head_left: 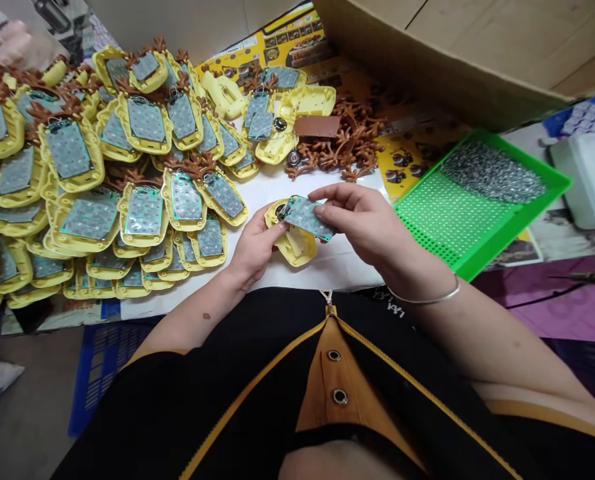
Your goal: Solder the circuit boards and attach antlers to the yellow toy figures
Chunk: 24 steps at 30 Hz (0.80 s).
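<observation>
My left hand (257,243) grips a yellow plastic toy shell (297,247) from its left side, just above the white table sheet (337,263). My right hand (362,217) pinches a grey-green circuit board (307,217) by its right edge and holds it tilted over the shell's open face. Both hands are closed on their parts in the middle of the view, close to my body.
A large heap of yellow shells with boards fitted (92,180) fills the left. Brown antler pieces (352,143) lie behind. A green perforated tray (477,220) with small metal parts stands right, a cardboard box (452,60) behind it. Another person's hand (7,40) shows top left.
</observation>
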Available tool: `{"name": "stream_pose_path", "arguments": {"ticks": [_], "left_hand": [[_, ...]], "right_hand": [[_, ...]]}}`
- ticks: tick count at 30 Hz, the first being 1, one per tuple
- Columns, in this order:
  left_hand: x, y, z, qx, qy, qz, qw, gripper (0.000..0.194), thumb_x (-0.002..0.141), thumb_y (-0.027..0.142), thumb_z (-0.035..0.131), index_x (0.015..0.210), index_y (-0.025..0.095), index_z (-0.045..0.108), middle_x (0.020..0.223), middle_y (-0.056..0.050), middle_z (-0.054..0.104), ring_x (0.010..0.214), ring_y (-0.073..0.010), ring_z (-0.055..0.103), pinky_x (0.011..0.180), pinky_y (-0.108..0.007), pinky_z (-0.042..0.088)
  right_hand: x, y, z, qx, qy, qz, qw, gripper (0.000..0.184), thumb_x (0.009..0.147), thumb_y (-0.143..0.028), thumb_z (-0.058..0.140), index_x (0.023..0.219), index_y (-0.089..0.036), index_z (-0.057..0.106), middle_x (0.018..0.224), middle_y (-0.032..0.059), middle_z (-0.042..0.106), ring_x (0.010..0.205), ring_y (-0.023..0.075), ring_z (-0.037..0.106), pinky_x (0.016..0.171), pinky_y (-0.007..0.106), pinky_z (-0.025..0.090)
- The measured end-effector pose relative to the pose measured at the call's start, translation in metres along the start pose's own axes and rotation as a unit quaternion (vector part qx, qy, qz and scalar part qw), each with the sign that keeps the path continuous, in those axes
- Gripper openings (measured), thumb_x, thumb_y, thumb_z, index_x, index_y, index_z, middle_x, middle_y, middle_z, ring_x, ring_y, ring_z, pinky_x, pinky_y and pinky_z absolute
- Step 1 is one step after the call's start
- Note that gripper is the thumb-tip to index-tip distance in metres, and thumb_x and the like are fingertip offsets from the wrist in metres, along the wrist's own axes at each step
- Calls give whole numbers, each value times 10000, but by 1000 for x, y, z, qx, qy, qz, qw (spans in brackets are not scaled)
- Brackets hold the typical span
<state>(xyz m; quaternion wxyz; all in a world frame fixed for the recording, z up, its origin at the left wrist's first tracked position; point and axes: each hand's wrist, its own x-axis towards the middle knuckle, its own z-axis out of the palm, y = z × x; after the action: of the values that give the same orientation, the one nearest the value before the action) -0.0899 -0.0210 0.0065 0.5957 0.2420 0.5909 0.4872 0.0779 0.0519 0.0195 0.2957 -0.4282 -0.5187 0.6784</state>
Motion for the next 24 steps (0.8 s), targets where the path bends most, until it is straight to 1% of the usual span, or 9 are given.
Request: {"name": "stream_pose_path", "arguments": {"ticks": [3, 6, 9, 11, 14, 18, 24], "left_hand": [[1, 0, 1, -12, 6, 8, 1000, 506, 727, 297, 785, 1198, 211, 622, 1167, -48, 740, 1061, -256, 688, 810, -336, 576], [1, 0, 2, -24, 20, 17, 999, 447, 729, 269, 760, 1156, 215, 637, 1167, -37, 741, 1101, -248, 680, 838, -326, 579], [1, 0, 2, -40, 20, 19, 999, 450, 704, 269, 773, 1133, 212, 649, 1152, -37, 742, 1097, -248, 683, 861, -335, 584], [0, 1, 1, -49, 15, 22, 998, 481, 679, 273, 797, 1133, 208, 650, 1147, -40, 744, 1094, -250, 684, 869, -339, 584], [0, 2, 0, -52, 13, 27, 998, 493, 674, 295, 817, 1130, 211, 649, 1157, -38, 743, 1105, -247, 681, 887, -340, 579], [0, 2, 0, -51, 7, 34, 998, 488, 680, 334, 830, 1117, 211, 651, 1141, -40, 746, 1116, -249, 679, 897, -339, 576], [2, 2, -1, -62, 5, 40, 997, 430, 677, 271, 813, 1070, 205, 650, 1100, -34, 755, 1101, -250, 689, 893, -341, 583]], "right_hand": [[-7, 5, 4, 61, -10, 23, 998, 356, 733, -300, 779, 1031, -161, 641, 646, -33, 556, 573, 126, 550, 522, 265, 483], [-12, 9, 9, 112, -31, 56, 992, 513, 663, -381, 854, 1068, -172, 619, 649, -47, 568, 575, 128, 564, 508, 254, 482], [-14, 11, 15, 133, -43, 87, 986, 606, 596, -426, 911, 1060, -184, 605, 648, -54, 591, 559, 117, 560, 493, 245, 495], [-15, 12, 18, 133, -45, 91, 986, 633, 575, -435, 933, 1058, -195, 600, 628, -68, 588, 545, 111, 552, 495, 247, 511], [-17, 16, 22, 131, -43, 81, 987, 641, 590, -484, 930, 1064, -211, 594, 621, -79, 586, 539, 110, 554, 504, 255, 519], [-18, 21, 25, 129, -21, 61, 990, 655, 613, -539, 901, 1085, -213, 584, 644, -74, 595, 546, 110, 565, 512, 255, 501], [-18, 23, 26, 138, -9, 80, 987, 662, 592, -516, 891, 1084, -209, 572, 637, -75, 585, 542, 113, 555, 498, 248, 488]]}}
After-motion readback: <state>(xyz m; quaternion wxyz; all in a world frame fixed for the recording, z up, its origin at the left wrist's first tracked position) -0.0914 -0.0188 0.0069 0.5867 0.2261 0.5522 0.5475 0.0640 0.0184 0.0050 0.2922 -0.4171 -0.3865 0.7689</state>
